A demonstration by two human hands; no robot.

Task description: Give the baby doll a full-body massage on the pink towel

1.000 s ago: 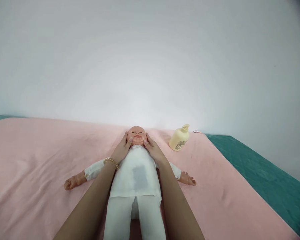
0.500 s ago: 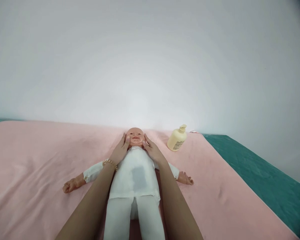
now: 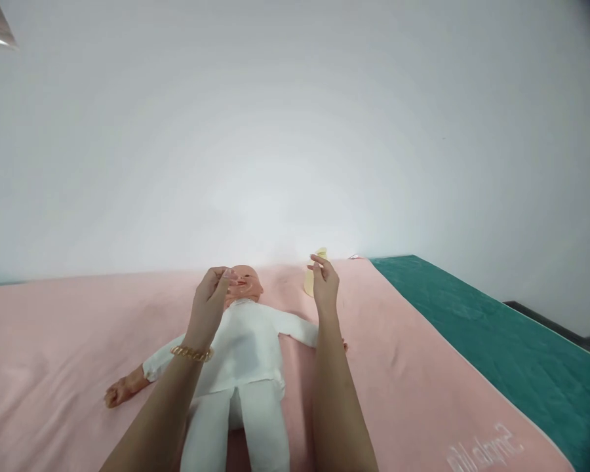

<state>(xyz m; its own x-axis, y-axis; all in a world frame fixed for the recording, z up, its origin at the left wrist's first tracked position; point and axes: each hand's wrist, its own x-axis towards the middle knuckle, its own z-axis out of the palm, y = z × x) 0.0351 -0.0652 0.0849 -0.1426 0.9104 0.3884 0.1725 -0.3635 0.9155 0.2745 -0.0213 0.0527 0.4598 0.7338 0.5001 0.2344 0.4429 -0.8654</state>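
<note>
A baby doll (image 3: 246, 354) in a white cloth body lies on its back, arms spread and head at the far end. My left hand (image 3: 210, 292) is raised in front of the left side of the doll's face, fingers loosely bent and holding nothing; whether it touches the face I cannot tell. A gold bracelet (image 3: 191, 354) circles that wrist. My right hand (image 3: 326, 278) is up to the right of the doll, empty, with its fingers apart. Partly hidden behind it stands a pale yellow pump bottle (image 3: 309, 283). My right forearm covers part of the doll's arm.
A pink sheet (image 3: 403, 393) with light lettering at the lower right lies under the doll. Green covering (image 3: 472, 308) shows along the right side. A pale wall (image 3: 295, 131) rises behind, with a dark edge (image 3: 545, 321) at the far right.
Both hands have come off the sides of the doll's head. My right hand has moved right, in front of the bottle; my left has lifted. The view has shifted to the right.
</note>
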